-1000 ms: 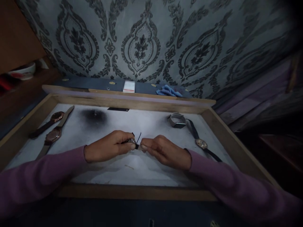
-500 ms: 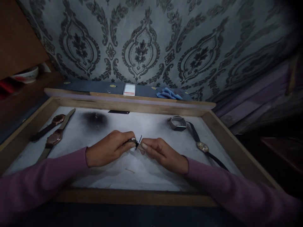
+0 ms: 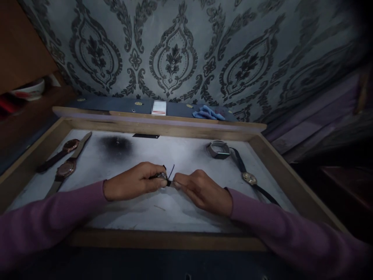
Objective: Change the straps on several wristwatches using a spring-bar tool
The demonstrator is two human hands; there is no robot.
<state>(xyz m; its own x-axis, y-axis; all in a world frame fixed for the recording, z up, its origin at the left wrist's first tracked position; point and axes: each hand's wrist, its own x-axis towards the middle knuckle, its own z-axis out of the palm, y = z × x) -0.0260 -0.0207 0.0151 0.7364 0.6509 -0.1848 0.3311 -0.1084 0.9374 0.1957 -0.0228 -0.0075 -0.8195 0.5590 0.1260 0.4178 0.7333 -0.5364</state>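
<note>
In the middle, over the white tray floor, my left hand (image 3: 135, 181) pinches a small wristwatch (image 3: 161, 175) between thumb and fingers. Its round face shows partly, and the fingertips cover much of the rest. My right hand (image 3: 202, 190) is closed just to the right, fingertips almost against the watch. Something thin and pale sits between those fingertips, too small to make out. A thin dark strip (image 3: 171, 170) sticks up between the two hands.
The shallow wooden tray (image 3: 163, 238) has raised walls all round. Inside lie a brown-strapped watch (image 3: 70, 146), a grey-strapped watch (image 3: 65, 168), a looped-band watch (image 3: 219, 149), a black-strapped watch (image 3: 249, 178) and a black strip (image 3: 145, 136). Behind are a blue cloth (image 3: 208, 112) and a small box (image 3: 159, 108).
My left hand has turned the watch a little, so more of its face shows. My right fingertips have shifted slightly downward and stay close to it. The other watches lie where they were.
</note>
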